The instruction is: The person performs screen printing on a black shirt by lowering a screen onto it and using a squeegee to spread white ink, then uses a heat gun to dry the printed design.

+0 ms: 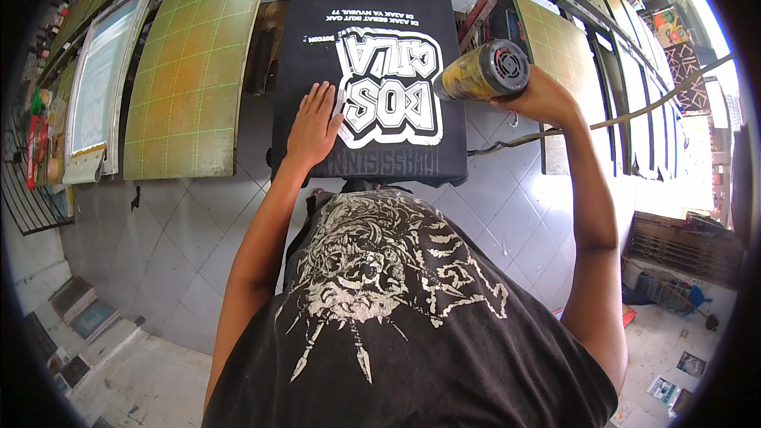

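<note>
My left hand (315,123) lies with fingers extended on a black printed shirt (301,55) stretched over a board, just left of its large white graphic lettering (392,103). My right hand (539,95) grips a yellow and black heat gun (476,71) with a round vented back, held at the shirt's right side; its nozzle end is near the white print. A thick cord (618,115) runs across the right side.
Green-gridded boards stand left (182,111) and right (563,40) of the shirt. A framed screen (99,87) is at far left, near a black wire rack (32,198). Tiled floor (174,238) shows below. Stacked items (87,305) lie at lower left.
</note>
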The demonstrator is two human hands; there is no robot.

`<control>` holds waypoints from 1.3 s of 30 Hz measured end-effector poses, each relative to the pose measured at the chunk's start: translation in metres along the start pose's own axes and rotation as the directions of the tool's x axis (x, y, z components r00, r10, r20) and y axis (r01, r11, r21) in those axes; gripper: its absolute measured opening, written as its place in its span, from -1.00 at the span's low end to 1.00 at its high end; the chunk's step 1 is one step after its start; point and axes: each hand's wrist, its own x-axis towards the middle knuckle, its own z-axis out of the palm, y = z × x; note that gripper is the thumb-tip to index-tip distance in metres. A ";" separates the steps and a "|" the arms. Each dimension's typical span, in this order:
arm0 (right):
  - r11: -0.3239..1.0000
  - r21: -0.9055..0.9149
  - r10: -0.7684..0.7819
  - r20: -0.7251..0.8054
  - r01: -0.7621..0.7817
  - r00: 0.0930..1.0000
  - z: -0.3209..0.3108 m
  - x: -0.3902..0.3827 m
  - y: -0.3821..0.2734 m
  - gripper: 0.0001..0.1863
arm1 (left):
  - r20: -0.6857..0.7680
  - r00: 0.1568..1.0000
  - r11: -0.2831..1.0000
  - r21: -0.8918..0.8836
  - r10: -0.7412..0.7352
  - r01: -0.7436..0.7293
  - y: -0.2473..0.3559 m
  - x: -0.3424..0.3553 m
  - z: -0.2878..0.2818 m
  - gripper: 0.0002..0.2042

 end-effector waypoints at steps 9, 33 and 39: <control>1.000 0.020 -0.016 -0.023 0.016 1.000 -0.002 -0.002 -0.001 -0.47 | -0.007 1.000 0.999 -0.040 -0.010 0.010 0.000 0.000 -0.001 -0.43; 0.999 0.050 -0.019 0.054 0.017 0.998 0.003 0.029 -0.018 -0.53 | -0.040 0.999 0.997 -0.080 0.000 -0.003 -0.002 -0.001 0.000 -0.44; 0.987 0.054 -0.154 -0.004 0.154 0.988 0.010 0.035 -0.021 -0.53 | -0.035 0.999 0.996 -0.093 -0.003 -0.001 -0.002 -0.001 0.000 -0.43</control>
